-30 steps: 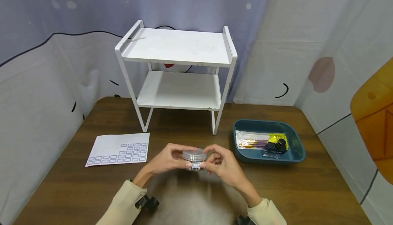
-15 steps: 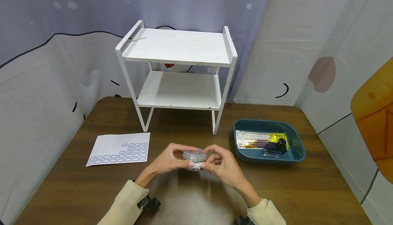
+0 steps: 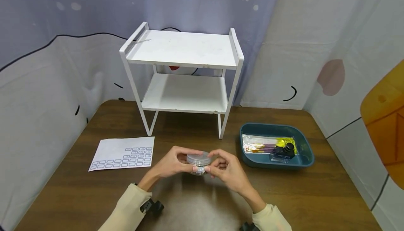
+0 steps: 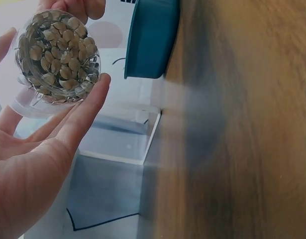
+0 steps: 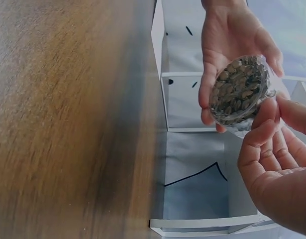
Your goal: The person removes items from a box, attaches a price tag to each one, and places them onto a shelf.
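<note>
A clear round jar (image 3: pixel 198 158) with a transparent lid is held above the table between both hands. Through its base in the left wrist view, the jar (image 4: pixel 62 55) shows many small gold-coloured round-headed pieces, like thumbtacks. My left hand (image 3: pixel 173 161) grips the jar from the left, thumb at the front and fingers at the lid and behind. On the right, my right hand (image 3: pixel 229 172) has its index fingertip at the lid's edge and its thumb on a small white label (image 3: pixel 201 169) on the jar's front; its other fingers are curled.
A white sheet of blue-framed labels (image 3: pixel 123 153) lies to the left. Behind the hands stands a white two-tier shelf (image 3: pixel 184 92). At right, a blue tray (image 3: pixel 307 154) holds a packet of slim brushes (image 3: pixel 262 144) and a small black bottle (image 3: pixel 287 148).
The jar and both hands have shifted very slightly left. Both hands keep their hold, with thumbs still by the label.
</note>
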### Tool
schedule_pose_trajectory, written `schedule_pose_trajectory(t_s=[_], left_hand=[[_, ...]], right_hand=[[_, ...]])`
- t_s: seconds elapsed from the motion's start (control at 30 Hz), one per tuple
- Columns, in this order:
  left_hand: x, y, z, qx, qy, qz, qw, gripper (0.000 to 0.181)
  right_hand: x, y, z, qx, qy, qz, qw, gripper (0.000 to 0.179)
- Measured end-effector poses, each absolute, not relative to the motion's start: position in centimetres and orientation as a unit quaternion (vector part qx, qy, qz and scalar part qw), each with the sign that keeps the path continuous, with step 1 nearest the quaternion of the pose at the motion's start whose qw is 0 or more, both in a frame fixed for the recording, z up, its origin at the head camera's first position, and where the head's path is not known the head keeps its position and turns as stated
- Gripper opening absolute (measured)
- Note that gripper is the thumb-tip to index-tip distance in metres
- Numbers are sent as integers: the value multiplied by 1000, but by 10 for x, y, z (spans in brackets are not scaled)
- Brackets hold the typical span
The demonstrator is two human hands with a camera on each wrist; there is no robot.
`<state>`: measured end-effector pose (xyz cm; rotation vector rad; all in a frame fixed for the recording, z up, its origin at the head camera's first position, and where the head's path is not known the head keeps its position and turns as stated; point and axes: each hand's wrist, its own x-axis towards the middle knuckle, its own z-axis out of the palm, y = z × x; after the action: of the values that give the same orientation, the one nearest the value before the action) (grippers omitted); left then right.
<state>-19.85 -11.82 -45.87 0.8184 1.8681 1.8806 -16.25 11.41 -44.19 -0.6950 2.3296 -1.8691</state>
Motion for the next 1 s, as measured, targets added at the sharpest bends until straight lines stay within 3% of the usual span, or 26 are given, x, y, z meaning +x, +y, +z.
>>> schedule_pose_trajectory(t_s=[0.3, 0.6, 0.7, 1.0], left_hand=[[-200, -126, -454, 296, 664, 669, 156, 53], [-201, -125, -459, 294, 659, 674, 157, 55], [-201, -124, -459, 294, 661, 672, 157, 55], [-204, -122, -453, 310, 660, 670, 141, 53]], right_hand=[[-182, 125, -434, -254, 751, -607, -51, 34], [-237, 143, -412, -261, 745, -550, -272, 45], [-254, 143, -407, -248, 752, -520, -321, 49], [-282, 139, -404, -259, 756, -494, -343, 74]])
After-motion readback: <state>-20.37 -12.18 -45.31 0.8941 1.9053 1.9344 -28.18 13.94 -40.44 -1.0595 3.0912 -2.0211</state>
